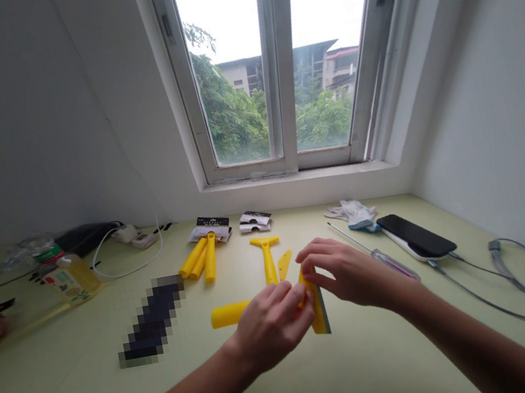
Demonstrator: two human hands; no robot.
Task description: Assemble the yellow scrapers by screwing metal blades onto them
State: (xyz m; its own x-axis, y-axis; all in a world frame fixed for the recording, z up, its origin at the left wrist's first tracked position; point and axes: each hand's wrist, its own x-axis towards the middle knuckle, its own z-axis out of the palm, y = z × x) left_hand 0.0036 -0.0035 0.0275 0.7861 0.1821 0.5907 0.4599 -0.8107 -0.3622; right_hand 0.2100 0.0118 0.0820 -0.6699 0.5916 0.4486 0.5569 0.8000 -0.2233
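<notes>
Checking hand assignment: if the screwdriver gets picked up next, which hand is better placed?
Right, probably. The right hand is nearer the screwdriver, which lies to its right. The left hand grips the scraper and would likely have to reach past the right.

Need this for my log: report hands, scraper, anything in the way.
Left hand gripping scraper. Right hand at its head's far end. Possible snag: yellow piece close beyond hands.

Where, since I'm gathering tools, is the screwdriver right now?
In the head view, the screwdriver lies on the table right of centre, between the right hand and the black phone, its tip near the white glove.
</notes>
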